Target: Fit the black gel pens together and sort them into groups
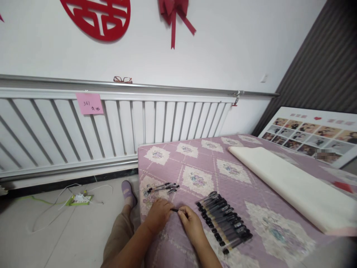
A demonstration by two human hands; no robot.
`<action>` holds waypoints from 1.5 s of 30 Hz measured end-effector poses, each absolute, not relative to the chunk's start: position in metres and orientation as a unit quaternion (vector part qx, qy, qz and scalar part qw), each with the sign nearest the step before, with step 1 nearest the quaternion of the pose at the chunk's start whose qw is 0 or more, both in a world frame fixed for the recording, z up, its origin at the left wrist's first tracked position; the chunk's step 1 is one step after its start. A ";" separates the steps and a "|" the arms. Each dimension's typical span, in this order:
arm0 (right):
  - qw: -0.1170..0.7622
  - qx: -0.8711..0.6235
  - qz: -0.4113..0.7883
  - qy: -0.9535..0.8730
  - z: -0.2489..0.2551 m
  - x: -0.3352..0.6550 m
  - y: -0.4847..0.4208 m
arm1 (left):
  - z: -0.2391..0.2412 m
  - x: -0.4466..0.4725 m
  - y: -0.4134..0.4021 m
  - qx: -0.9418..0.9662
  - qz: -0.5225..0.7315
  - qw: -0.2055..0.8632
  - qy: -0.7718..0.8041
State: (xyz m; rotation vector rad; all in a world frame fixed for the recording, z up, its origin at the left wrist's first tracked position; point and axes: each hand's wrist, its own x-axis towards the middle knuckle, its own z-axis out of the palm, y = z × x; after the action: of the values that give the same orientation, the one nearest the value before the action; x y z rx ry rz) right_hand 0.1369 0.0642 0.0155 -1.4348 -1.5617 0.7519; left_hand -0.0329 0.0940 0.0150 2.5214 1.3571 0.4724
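Forearms (134,245) of mine come in nearest, from the bottom edge, and at lower centre my left hand (160,211) and right hand (190,220) face each other, fingers pinched narrow. Right of them lies a row of pens (225,221); just above the left, a few loose pens (163,187). Between my fingertips runs one slim dark piece (174,210), perhaps part of a pen. To handle it well, I judge, I should keep its ends in line, steady one side and move the other gently, low over the cover. Beyond, a white wall (217,48) fills the top; the patterned bed (178,167) spreads lower right; a radiator (167,119) crosses left and middle. On the bed's right lean a photo board (308,138) and, flat, a cream pad (281,182); a pink note (89,103) and glasses (122,79) sit upper left.
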 end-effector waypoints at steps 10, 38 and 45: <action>0.465 -0.582 0.333 -0.579 0.016 0.143 0.065 | 0.017 -0.032 0.093 0.854 0.162 0.111 0.482; 0.413 -0.583 0.312 -0.627 0.015 0.142 0.069 | 0.018 -0.033 0.092 0.861 0.130 0.105 0.480; 0.427 -0.570 0.346 -0.611 0.013 0.143 0.068 | 0.018 -0.032 0.092 0.862 0.130 0.109 0.477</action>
State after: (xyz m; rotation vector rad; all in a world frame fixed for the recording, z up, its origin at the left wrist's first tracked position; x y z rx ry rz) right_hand 0.1426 0.0676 0.0134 -1.4234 -1.5267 0.8634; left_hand -0.0324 0.0923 0.0179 2.5355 1.4035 0.3823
